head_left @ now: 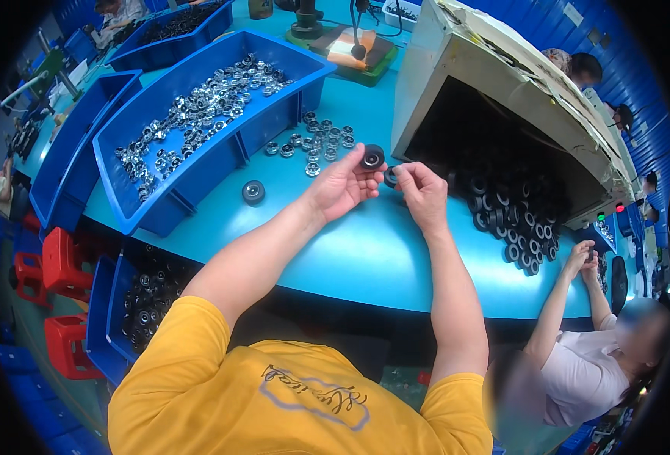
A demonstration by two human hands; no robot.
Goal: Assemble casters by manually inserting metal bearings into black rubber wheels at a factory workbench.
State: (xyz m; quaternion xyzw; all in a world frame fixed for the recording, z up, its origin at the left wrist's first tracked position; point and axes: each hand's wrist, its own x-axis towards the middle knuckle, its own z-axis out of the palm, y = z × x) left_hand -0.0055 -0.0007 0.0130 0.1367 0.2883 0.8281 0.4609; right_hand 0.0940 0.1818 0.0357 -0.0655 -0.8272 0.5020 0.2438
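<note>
Between the thumb and fingers of my left hand is a small black toy wheel with a shiny hub. Just to its right, my right hand pinches a black rubber tire, partly covered by the fingers. Both hands are close together above the turquoise table. One finished-looking wheel lies on the table left of my left hand. Silvery hubs are scattered beyond that hand, next to a blue bin. A heap of black tires spills out right of my right hand.
The long blue bin holds many chrome hubs. A worn cream-coloured box opens toward the tire heap. Below the table's left edge, another blue bin contains dark wheels beside red stools. A co-worker handles something small at right.
</note>
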